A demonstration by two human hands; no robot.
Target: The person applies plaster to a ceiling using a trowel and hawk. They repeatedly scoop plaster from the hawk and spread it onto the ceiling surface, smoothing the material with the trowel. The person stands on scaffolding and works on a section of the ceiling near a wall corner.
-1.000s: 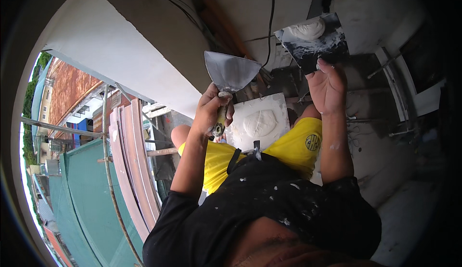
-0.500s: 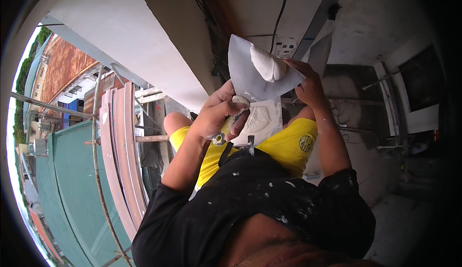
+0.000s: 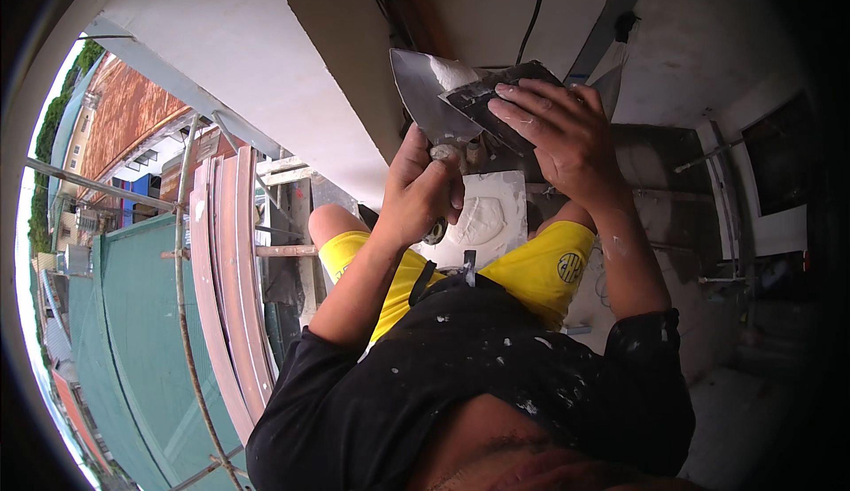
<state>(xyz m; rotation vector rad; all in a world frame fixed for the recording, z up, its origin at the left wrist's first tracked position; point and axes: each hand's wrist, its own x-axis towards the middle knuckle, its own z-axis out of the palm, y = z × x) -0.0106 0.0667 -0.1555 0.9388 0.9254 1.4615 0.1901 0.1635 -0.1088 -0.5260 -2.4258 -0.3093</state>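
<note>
My left hand (image 3: 416, 188) is closed round the handle of a wide putty knife (image 3: 416, 92), whose broad metal blade flares upward and away from me. White putty (image 3: 452, 72) lies near the far edge of that blade. My right hand (image 3: 567, 141) grips a dark, flat spreader plate (image 3: 482, 101), fingers laid across its upper face. The plate overlaps the right part of the blade, and some of the putty is hidden behind it. Below both hands, between my knees, a pale board (image 3: 512, 192) carries a patch of white putty (image 3: 481, 219).
A white beam or wall edge (image 3: 310, 75) runs close by on the left. Beyond it are reddish-brown long planks (image 3: 232, 270), thin scaffold poles (image 3: 181, 296) and a green sheet surface (image 3: 133, 332). A black cable (image 3: 536, 13) hangs ahead.
My right hand has turned over and come across the blade, bringing the dark plate into view. The putty is now partly covered. My left hand has tilted the putty knife.
</note>
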